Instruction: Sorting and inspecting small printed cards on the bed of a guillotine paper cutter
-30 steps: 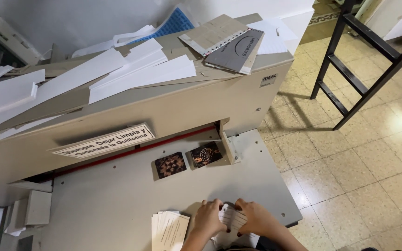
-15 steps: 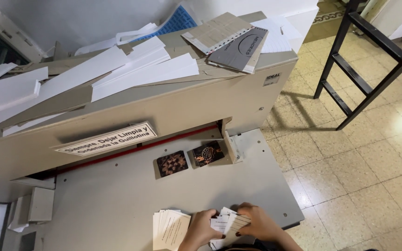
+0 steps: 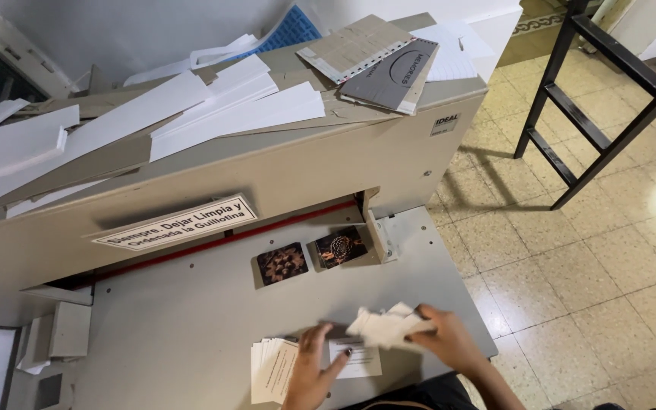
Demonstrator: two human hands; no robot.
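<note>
My left hand (image 3: 309, 372) rests on the cutter table (image 3: 191, 334), between a card stack (image 3: 271, 370) on its left and 1 loose card (image 3: 358, 361) on its right. My right hand (image 3: 449, 342) holds paper scraps (image 3: 385, 326) above that card. Behind, 2 picture stacks (image 3: 309, 257) lie side by side at the blade opening.

There is one view only, from a camera worn on the person's head. It looks steeply down and forward over a grey paper cutter (image 3: 214, 182), whose flat tabletop (image 3: 191, 326) fills the lower middle of the frame. The camera stands close: the left hand (image 3: 313, 376) and right hand (image 3: 449, 342) sit at the very bottom edge, cut off at the wrists. The frame is tilted, so the cutter runs slantwise. To the right the view takes in tiled floor (image 3: 571, 258) and a black metal frame (image 3: 601, 99).
</note>
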